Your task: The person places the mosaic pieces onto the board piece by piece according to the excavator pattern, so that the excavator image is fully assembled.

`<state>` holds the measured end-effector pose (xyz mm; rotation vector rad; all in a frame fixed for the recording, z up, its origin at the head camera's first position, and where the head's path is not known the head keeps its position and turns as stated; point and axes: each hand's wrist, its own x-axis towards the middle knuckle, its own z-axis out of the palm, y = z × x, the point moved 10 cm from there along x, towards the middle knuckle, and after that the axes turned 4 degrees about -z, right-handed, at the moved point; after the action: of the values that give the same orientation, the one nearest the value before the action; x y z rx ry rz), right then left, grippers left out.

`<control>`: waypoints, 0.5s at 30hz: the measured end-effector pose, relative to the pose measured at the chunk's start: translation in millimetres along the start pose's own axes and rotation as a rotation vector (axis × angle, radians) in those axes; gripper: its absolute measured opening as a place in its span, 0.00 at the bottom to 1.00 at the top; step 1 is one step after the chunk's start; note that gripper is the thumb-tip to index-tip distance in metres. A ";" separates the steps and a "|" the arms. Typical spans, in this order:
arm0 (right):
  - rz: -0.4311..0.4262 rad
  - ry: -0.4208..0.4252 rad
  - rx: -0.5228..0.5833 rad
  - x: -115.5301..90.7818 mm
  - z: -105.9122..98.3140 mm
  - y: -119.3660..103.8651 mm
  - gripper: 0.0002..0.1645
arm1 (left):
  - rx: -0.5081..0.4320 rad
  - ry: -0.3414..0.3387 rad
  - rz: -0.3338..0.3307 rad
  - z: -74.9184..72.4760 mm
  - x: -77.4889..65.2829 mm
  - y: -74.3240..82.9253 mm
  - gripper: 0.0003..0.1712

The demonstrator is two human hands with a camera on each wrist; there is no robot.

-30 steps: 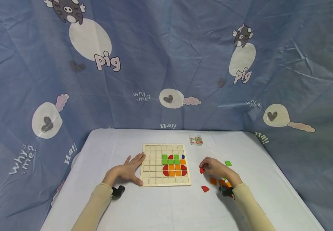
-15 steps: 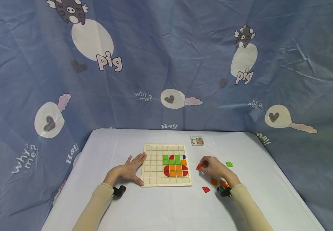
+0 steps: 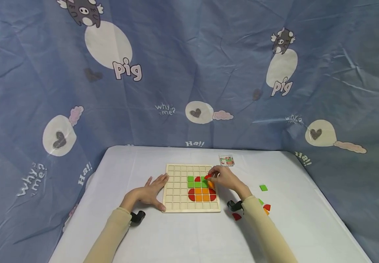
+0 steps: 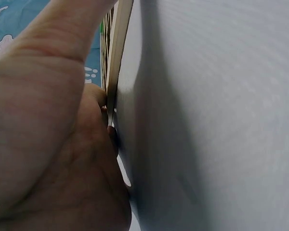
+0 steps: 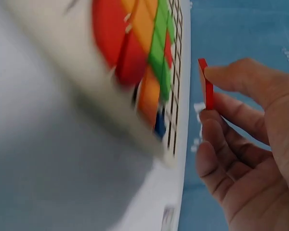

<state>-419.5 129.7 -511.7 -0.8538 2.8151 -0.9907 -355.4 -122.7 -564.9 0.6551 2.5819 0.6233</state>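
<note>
The left hand [image 3: 149, 193], fingers spread and gripping nothing, rests against the left edge of the wooden board [image 3: 176, 199], above whose right part a red piece [image 3: 208, 176] is pinched between thumb and fingers of the right hand [image 3: 226, 178], apparently for placing, which would next call for careful alignment.

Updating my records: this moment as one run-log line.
left hand: at left edge of board | right hand: pinches red piece over board | loose pieces: on table
</note>
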 end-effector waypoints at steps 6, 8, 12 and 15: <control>-0.018 -0.011 0.001 31.6 16.7 -17.4 0.08 | 0.013 0.004 -0.010 1.3 1.2 -3.5 0.78; -0.004 -0.024 0.015 40.1 23.6 -19.3 0.09 | 0.014 0.004 -0.011 1.3 1.3 -4.0 0.78; 0.026 -0.045 0.036 53.1 36.1 -18.2 0.09 | 0.005 0.001 -0.005 0.6 0.8 -2.8 0.78; 0.030 -0.050 0.035 58.8 42.1 -17.5 0.08 | 0.006 0.001 -0.004 0.1 0.3 -2.2 0.77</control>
<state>-452.0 64.5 -526.7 -0.8179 2.7523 -0.9972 -356.3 -124.3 -566.2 0.6513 2.5863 0.6143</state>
